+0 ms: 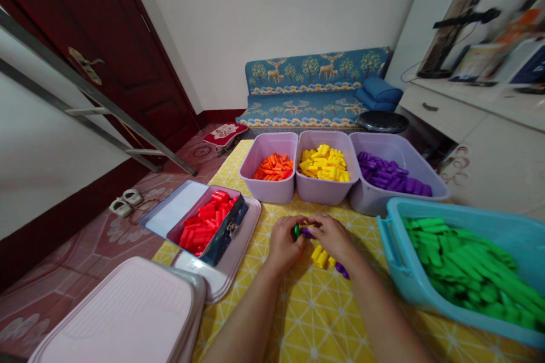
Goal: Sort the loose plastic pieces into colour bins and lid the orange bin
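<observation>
While your left fingers (299, 243) clamp green piece (296, 231), right fingers (315, 231) purple piece (306, 232), overpressing may eject either. Wrist-knock risk: yellow pieces (319, 256) below.

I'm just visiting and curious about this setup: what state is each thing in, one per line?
Left hand: fingers closed on a green piece.
Right hand: fingers at a purple piece; grip unclear.
Yellow pieces by right wrist: lying on tablecloth.
Navy box: lid open, red pieces inside.
Lilac bins: uncovered, partly filled.
Turquoise bin: uncovered, green pieces inside.
Pink lid: lying flat.
White drawer: shut.
</observation>
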The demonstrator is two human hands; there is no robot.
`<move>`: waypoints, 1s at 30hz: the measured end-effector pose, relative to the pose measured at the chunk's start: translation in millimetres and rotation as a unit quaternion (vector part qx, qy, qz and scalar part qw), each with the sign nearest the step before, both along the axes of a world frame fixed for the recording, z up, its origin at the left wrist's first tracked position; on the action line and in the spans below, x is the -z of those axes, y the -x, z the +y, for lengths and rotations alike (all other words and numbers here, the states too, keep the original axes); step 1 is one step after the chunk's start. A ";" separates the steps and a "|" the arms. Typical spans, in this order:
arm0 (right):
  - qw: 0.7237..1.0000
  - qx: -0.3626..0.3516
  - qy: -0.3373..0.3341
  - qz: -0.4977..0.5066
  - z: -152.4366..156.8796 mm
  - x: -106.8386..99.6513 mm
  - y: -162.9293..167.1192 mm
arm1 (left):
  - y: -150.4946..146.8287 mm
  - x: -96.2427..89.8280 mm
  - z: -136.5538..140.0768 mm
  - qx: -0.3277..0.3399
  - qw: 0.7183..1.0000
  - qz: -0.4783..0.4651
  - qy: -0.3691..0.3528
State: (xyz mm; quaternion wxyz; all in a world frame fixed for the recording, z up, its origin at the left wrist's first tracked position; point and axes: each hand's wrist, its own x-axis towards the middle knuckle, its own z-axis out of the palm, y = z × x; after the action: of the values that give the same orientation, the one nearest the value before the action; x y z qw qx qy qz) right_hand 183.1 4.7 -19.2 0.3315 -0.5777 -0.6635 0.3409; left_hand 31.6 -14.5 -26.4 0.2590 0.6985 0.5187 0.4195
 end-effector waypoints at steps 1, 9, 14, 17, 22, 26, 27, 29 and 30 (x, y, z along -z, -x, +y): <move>1.000 -0.003 0.004 0.003 -0.1 0.7 -0.2 | 0.2 -0.4 -0.2 0.007 1.000 -0.010 0.000; 1.000 -0.008 0.013 0.015 1.0 -0.6 3.0 | 1.1 1.9 -0.7 0.051 0.991 -0.120 -0.001; 0.999 0.038 -0.006 -0.008 0.8 -15.6 2.6 | 3.0 10.6 2.9 0.015 0.985 -0.173 0.020; 0.999 0.037 -0.014 -0.018 -3.7 -27.7 -1.2 | 4.8 12.7 4.6 -0.002 0.982 -0.189 0.028; 0.992 -0.106 0.055 0.036 -16.6 -50.6 -10.4 | 5.5 9.1 3.9 0.010 0.986 -0.163 0.021; 0.966 0.008 0.001 0.259 -17.1 -69.0 -9.6 | 4.5 7.7 2.3 0.011 0.988 -0.154 0.020; 0.947 0.050 -0.031 0.315 -15.9 -72.0 -8.1 | 4.3 8.1 2.1 0.009 0.988 -0.155 0.020; 0.918 0.095 -0.073 0.377 -13.3 -74.3 -5.6 | 4.0 9.4 2.1 0.006 0.988 -0.156 0.017; 0.917 0.097 -0.073 0.381 -12.1 -73.5 -5.0 | 4.0 10.0 2.3 0.007 0.988 -0.154 0.014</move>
State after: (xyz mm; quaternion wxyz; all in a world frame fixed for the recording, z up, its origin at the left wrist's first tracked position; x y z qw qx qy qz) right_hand 188.1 -7.4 54.3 0.6320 -0.4400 -0.4507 0.4515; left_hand 27.6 -12.2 -36.4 0.3481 0.6252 0.4736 0.5135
